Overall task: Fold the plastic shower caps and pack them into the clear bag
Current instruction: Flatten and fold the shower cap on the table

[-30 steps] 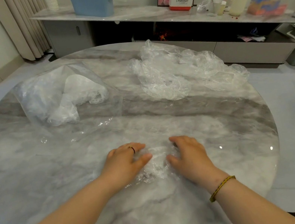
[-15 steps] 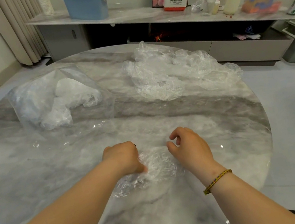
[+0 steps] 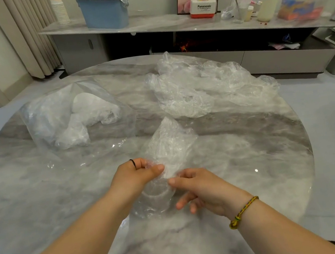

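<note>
The round marble table (image 3: 41,205) fills most of the frame. On its upper right lies the loose heap of unfolded shower caps (image 3: 206,88), crumpled and spread wide. On its upper left lies the clear bag (image 3: 48,116), flat on the marble, with a few white folded caps (image 3: 91,104) already inside. Heap and bag are well apart, with bare marble between them.

Just below the middle of the frame, the held shower cap (image 3: 170,146) is lifted off the table. Its long axis runs nearly upright in the picture: a crinkled peak stands above the grip and leans slightly right, and a shorter lobe hangs below, between the two wrists.

The left hand (image 3: 134,175) pinches the cap at its waist, thumb pressed against curled fingers with the film between them. The right hand (image 3: 203,185) is just beside it, lower right. Its thumb tip touches the film, and its fingers are loosely bent and apart, clamping nothing that shows.

The bag lies up and to the left of the grip, on the left hand's side, so that hand is the nearer one. The cap looks bunched rather than flat, so I judge the fold unfinished. Which way the bag's mouth faces cannot be made out.
</note>
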A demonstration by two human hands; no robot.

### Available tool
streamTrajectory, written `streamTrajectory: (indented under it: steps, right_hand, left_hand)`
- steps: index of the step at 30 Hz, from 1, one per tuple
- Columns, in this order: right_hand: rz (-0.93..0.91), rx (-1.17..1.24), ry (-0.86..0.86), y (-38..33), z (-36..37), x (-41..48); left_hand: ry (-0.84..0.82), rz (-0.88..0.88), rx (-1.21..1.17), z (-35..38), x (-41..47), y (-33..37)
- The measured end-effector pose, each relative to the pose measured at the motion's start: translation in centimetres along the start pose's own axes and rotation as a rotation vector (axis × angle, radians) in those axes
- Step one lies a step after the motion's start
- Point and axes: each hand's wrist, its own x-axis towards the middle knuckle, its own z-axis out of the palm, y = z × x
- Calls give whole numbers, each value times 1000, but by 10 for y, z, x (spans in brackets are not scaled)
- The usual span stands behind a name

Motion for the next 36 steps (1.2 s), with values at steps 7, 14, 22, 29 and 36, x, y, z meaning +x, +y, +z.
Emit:
streamTrajectory:
  steps: [7, 14, 22, 29, 36]
  right_hand:
    - [-290, 81, 176, -14, 6, 3]
    - [-671, -296, 336, -13, 7, 10]
    - [-643, -941, 89, 23, 0, 16]
    - [-471, -981, 105, 22, 0, 13]
    - [-256, -537, 236, 18, 1, 19]
  left_hand:
    - [-7, 99, 48, -4, -5, 13]
    - [-71, 340, 250, -16, -8, 34]
    - [-240, 289, 790, -21, -7, -20]
    - [-301, 141, 583, -22, -12, -25]
    - [-37, 40, 376, -18, -3, -24]
